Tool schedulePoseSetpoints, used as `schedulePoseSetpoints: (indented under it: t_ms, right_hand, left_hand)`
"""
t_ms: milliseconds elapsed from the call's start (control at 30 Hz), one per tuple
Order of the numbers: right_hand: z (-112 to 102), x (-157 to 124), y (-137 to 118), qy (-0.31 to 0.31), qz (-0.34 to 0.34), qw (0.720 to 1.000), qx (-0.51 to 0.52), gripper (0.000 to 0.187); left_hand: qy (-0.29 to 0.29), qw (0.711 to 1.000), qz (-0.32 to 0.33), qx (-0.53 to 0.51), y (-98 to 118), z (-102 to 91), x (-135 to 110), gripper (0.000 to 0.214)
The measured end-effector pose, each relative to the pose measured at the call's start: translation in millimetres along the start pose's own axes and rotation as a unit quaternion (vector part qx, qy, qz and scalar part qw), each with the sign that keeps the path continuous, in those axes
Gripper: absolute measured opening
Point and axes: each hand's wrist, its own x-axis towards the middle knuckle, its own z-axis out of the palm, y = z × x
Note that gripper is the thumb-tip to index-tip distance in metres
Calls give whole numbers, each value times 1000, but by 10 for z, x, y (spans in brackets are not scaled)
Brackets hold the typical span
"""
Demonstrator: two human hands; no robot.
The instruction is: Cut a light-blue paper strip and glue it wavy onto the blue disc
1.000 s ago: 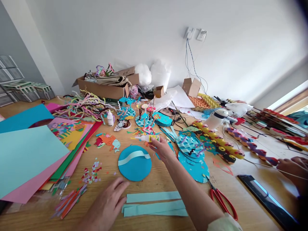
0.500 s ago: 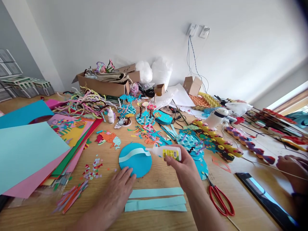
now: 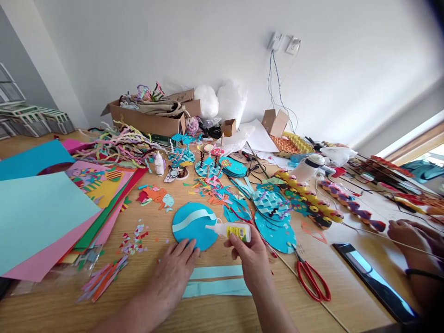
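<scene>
Head view: pinching a yellow-labelled glue bottle [image 3: 240, 229] between right hand [image 3: 252, 252] thumb and fingers, pointing its nozzle leftward over the blue paper disc [image 3: 191, 232], just left of that grip. Resting the left hand [image 3: 175, 266] with fingers loosely spread on the disc's near edge, beyond pale-blue paper strips [image 3: 218, 273].

The held bottle [image 3: 229, 229] bears print [image 3: 240, 231] too small to read

Wooden table [image 3: 52, 317] carries blue disc [image 3: 195, 232], pale strips [image 3: 218, 289] on near side. To right: red-handled scissors [image 3: 305, 269], black slab [image 3: 373, 280]. Farther back: white bottle [image 3: 159, 165], upright.
</scene>
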Motion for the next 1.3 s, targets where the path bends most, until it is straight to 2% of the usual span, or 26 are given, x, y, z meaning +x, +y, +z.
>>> schedulePoseSetpoints:
  t_ms: [200, 367, 633, 733, 867, 1000, 1300]
  right_hand:
    - [152, -23, 154, -20, -33, 995, -87, 36]
    - [218, -15, 270, -9, -80, 985, -151, 33]
    - [267, 8, 298, 22, -117, 963, -240, 29]
    - [281, 18, 278, 38, -140, 957, -251, 29]
    - [274, 41, 266, 16, -133, 959, -250, 30]
    - [252, 56, 282, 1, -144, 949, -280, 29]
    - [204, 60, 398, 8, -167, 936, -309, 30]
  left_hand:
    - [-14, 1000, 6, -15, -1, -68, 6, 46]
    - [36, 999, 19, -31, -44, -41, -10, 44]
    - [54, 997, 17, -48, -64, 3, 2, 41]
    - [58, 997, 15, -54, -60, -15, -3, 40]
    - [41, 997, 18, -64, -58, -56, -13, 40]
    - [18, 997, 13, -77, -55, -86, -15, 42]
    - [47, 996, 15, -74, -71, 16, -8, 40]
